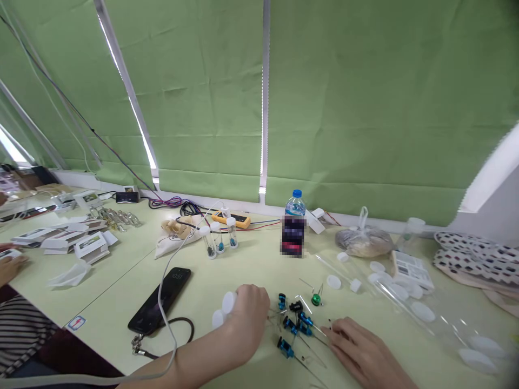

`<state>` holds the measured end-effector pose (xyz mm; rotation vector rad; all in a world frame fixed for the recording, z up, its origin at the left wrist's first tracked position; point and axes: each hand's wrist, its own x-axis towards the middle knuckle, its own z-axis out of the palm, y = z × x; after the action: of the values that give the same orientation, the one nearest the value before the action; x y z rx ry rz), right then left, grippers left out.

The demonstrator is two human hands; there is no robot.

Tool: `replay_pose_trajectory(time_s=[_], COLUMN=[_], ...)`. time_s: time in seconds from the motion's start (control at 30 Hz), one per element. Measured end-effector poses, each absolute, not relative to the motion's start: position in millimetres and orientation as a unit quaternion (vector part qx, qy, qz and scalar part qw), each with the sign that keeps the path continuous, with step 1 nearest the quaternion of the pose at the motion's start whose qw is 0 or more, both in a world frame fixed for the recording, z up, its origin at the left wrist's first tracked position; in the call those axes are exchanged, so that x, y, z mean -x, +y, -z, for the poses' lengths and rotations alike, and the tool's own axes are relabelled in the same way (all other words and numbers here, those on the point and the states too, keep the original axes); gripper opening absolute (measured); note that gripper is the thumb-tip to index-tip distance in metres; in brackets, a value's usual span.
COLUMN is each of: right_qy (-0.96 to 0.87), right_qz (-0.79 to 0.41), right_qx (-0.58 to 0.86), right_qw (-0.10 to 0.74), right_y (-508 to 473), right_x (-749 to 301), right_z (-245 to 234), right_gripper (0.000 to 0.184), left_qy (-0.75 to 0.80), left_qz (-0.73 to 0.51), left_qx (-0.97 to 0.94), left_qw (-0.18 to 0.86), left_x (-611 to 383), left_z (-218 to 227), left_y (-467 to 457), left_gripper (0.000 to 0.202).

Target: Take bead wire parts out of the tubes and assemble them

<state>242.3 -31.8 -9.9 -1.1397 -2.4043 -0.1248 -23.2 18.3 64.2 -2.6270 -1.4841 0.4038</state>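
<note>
My left hand (250, 319) is curled with its knuckles up, over the table just left of the small parts; its fingertips and anything in them are hidden. Beside its wrist show two white caps (229, 302). My right hand (360, 348) lies low at the right, fingers bunched at the thin metal stem of a blue part (306, 320). Between the hands are several loose blue and black metal parts with long thin stems, among them a nearer blue one (286, 348) and a black one (296, 306). A green round part (316, 299) lies just beyond.
A black phone (162, 300) with a strap lies left; a white cable crosses it. Capped tubes (231, 233) stand behind, near a water bottle (295, 205). Clear tubes and white caps (423, 311) are spread at right. A co-worker's hand (10, 267) is far left, near white boxes (91, 247).
</note>
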Motion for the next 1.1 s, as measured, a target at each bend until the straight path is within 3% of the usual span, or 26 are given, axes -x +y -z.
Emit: replay_pose_trajectory(time_s=[0.17,0.37,0.5,0.6,0.7,0.73,0.87,1.1], right_qy=[-0.868,-0.811,-0.841,-0.841,-0.78,-0.741,-0.618,-0.64], right_qz=[0.041,-0.116,-0.033,-0.002,0.001,0.01,0.125,0.185], right_qx=[0.428,0.459,0.419,0.413,0.501,0.552,0.682,0.683], right_qw=[0.248,0.345,0.341,0.35,0.375,0.383,0.371,0.3], right_y=[-39,-50,-52,-53,-45,-38,12,107], right_x=[-234,-188,-176,-186,-214,-226,-275,-305], right_z=[-1,-45,-63,-64,-68,-70,-78,-33], right_gripper=[0.043,0.068,0.047,0.034,0.025,0.026,0.042,0.03], left_qy=[-0.489,-0.332,-0.328,-0.32,-0.297,-0.32,-0.462,-0.552], left_qz=[-0.04,0.103,0.125,0.187,0.324,0.37,0.589,0.669], left_qx=[0.871,0.907,0.896,0.879,0.863,0.847,0.663,0.498], left_qw=[-0.006,-0.24,-0.273,-0.299,-0.248,-0.208,-0.029,-0.019], left_x=[39,27,10,7,19,26,65,120], left_z=[-91,-100,-88,-84,-86,-86,-75,-23], left_y=[34,16,-4,-5,16,27,86,150], left_gripper=[0.031,0.044,0.037,0.053,0.081,0.081,0.037,0.052])
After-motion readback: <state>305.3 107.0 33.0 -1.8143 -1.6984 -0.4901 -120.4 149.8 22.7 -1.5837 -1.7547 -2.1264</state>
